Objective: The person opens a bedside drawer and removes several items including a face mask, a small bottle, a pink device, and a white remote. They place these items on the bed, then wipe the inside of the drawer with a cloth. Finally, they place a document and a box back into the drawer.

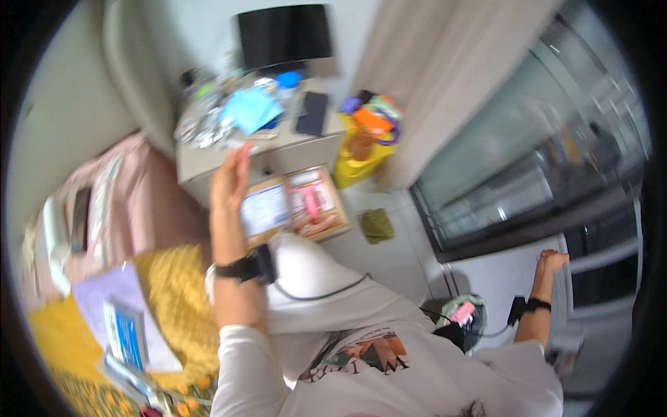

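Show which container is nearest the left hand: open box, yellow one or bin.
The open box with pink items inside, beside the left hand in view; the yellow container stands farther off by the curtain, the bin over toward the right hand.

Probably a bedroom in a home: just beyond the left fingers [241, 167] stands a cluttered desk [205, 162] with a screen [285, 35]; left of them lie pink bedding [142, 181] and a yellow blanket [179, 295]; to their right, a long curtain [431, 69] beside large glass panes [514, 153].
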Demonstrator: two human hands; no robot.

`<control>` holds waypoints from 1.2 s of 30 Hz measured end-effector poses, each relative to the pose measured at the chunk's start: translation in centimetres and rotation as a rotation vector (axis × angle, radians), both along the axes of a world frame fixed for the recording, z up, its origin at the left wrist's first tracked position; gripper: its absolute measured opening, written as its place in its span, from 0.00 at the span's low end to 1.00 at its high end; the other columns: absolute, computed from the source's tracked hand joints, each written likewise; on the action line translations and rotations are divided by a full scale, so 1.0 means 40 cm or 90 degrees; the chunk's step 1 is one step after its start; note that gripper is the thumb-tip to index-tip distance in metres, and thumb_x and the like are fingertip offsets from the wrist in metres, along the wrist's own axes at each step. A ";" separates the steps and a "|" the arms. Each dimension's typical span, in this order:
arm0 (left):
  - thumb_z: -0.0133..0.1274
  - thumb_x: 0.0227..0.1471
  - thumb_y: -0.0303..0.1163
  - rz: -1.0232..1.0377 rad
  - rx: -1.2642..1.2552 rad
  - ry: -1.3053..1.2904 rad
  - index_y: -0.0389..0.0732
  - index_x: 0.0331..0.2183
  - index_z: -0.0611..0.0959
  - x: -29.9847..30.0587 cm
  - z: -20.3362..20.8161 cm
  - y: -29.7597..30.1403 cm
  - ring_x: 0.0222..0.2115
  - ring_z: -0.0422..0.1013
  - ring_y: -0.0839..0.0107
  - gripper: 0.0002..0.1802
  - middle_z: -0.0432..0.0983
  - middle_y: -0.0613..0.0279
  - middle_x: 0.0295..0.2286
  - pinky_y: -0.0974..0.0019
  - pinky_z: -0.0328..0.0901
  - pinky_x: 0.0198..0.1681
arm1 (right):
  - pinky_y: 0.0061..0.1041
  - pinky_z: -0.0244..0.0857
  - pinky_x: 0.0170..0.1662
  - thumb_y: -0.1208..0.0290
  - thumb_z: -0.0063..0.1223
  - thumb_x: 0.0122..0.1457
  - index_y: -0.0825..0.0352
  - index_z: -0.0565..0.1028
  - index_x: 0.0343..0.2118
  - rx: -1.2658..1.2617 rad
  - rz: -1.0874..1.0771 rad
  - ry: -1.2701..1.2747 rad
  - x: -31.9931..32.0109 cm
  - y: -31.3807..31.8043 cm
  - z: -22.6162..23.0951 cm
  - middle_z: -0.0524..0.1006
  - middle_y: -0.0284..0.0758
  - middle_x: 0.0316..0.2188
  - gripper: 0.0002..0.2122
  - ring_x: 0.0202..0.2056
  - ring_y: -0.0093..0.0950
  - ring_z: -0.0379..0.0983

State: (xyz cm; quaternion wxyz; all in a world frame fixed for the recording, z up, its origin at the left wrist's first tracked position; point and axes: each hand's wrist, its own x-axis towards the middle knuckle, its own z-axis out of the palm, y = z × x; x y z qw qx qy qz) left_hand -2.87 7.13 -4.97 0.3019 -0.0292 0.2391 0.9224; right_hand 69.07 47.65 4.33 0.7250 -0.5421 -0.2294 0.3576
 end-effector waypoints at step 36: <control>0.49 0.57 0.36 0.143 -0.540 0.488 0.34 0.27 0.75 0.100 0.120 -0.037 0.12 0.69 0.76 0.14 0.73 0.61 0.17 0.75 0.59 0.14 | 0.36 0.63 0.31 0.69 0.51 0.54 0.63 0.70 0.35 0.718 1.052 -0.808 -1.502 -0.704 -0.022 0.74 0.38 0.27 0.07 0.31 0.39 0.72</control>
